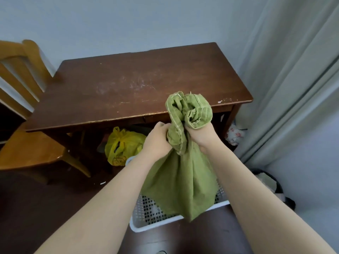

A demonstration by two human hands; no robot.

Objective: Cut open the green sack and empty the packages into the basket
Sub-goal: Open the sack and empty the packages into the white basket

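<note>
Right at the middle of the frame, both hands hold the green sack (183, 180) up in the air by its gathered end. The left hand (157, 142) grips the bunched cloth from the left side, fingers curled into the folds. The right hand (203, 134) is closed round the twisted, stitched hem from the right and below, so that the crumpled hem stands up above both fists. Both forearms are bare and reach up from the lower corners of the frame.

Below the hands the sack hangs loose and limp, widening downward and ending in a slack corner at the lower middle. It hangs directly over the white basket (152, 227), which stands on the dark floor (55, 208) in the lower middle. The basket's walls are perforated with round holes, and the sack covers most of its opening, so I cannot tell what lies inside.

Behind the sack, across the upper middle, stands a dark brown wooden bench (128, 85) with a scuffed, scratched top. Under it, left of the hands, sits a knotted yellow plastic bag (124, 143), and at its right leg a white bag with red print (236, 134). A light wooden chair (27, 147) fills the left edge. A pale grey curtain (293, 88) hangs down the right side, with a dark bag (278, 187) on the floor near its foot.
</note>
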